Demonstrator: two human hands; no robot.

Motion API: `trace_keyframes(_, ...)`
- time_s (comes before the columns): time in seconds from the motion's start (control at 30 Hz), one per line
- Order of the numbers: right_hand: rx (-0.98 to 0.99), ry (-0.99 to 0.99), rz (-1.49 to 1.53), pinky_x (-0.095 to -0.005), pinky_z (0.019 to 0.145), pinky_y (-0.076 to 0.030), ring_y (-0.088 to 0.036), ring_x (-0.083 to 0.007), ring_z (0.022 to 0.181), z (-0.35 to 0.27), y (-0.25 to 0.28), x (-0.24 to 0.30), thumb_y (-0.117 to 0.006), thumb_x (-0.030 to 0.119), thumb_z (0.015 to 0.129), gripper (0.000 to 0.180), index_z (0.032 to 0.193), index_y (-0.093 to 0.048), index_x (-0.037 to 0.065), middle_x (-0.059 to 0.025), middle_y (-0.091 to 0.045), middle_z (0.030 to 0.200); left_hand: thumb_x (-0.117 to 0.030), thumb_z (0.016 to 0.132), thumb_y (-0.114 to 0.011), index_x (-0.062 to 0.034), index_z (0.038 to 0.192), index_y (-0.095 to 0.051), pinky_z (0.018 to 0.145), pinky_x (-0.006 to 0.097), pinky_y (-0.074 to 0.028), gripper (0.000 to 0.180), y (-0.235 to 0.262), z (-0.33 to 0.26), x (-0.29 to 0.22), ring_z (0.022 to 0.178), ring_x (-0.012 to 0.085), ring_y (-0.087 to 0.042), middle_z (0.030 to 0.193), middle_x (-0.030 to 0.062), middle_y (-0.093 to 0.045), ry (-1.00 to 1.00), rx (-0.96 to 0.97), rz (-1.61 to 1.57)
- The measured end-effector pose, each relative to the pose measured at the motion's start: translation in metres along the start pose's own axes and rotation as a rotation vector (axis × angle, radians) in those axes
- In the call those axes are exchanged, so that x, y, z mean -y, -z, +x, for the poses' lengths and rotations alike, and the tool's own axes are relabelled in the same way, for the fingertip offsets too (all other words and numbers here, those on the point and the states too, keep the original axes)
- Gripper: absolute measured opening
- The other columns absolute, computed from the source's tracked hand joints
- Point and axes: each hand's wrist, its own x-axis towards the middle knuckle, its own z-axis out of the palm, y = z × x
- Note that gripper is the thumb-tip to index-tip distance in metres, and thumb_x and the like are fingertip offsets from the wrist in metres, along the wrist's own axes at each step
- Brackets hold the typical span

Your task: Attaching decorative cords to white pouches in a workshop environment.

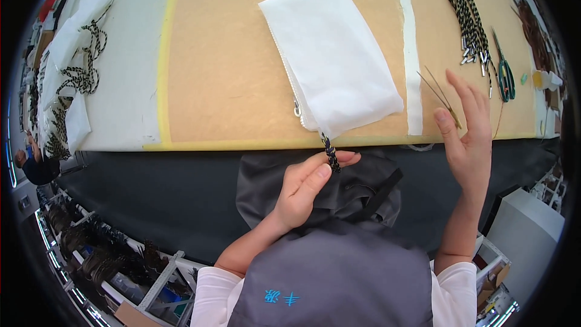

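My left hand (305, 185) is closed at the table's front edge, pinching a dark patterned cord (331, 156) between thumb and fingers. The cord comes out from the lower corner of a white cloth-like pouch (333, 55) lying flat on the table. A toothed edge runs down the pouch's left side, with a small metal piece (297, 110) near its bottom. My right hand (469, 136) is raised with thumb and fingers apart. Thin metal tweezers (445, 102) show in the gap beside its thumb, legs spread; whether they touch the hand I cannot tell.
Green-handled scissors (505, 76) lie at the right, beside a bundle of black-and-tan cords (466, 15) with metal tips. More cords (85, 76) and white pieces (82, 21) lie along the left. A pale strip (410, 55) crosses the brown table covering (212, 61). Another person (36, 163) is far left.
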Motion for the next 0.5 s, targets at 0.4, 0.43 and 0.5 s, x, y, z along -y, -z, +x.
trace_keyframes(0.4,0.145,0.022,0.35,-0.0282,0.066,-0.057,-0.07,-0.0159,0.074,-0.037,-0.086,0.071,-0.08,0.007,0.082,0.026,0.102,-0.065,0.001,-0.0095,-0.07,0.086,0.006,0.073,-0.067,0.0014,0.094,-0.068,0.067,0.036,-0.049,0.021,0.001,0.005,-0.014,0.074,0.0276,-0.061,0.082,0.0119,-0.064,-0.542,-0.049,0.859)
trace_keyframes(0.43,0.144,0.024,0.342,-0.0282,0.066,-0.057,-0.07,-0.0159,0.074,-0.038,-0.084,0.068,-0.08,0.007,0.082,0.026,0.102,-0.065,0.001,-0.0095,-0.07,0.086,0.006,0.071,-0.068,0.0001,0.092,-0.069,0.068,0.036,-0.048,0.022,0.003,0.006,-0.022,0.076,0.027,-0.06,0.083,0.0112,-0.064,-0.597,-0.126,0.939)
trace_keyframes(0.5,0.158,-0.096,0.467,-0.0277,0.068,-0.057,-0.07,-0.0158,0.075,-0.043,-0.079,0.063,-0.079,0.005,0.083,0.023,0.101,-0.066,0.0,-0.0099,-0.07,0.086,0.004,0.068,-0.076,-0.0087,0.094,-0.074,0.074,0.031,-0.046,0.028,0.004,0.006,-0.04,0.081,0.0228,-0.055,0.094,0.0059,-0.064,-0.668,-0.217,1.202)
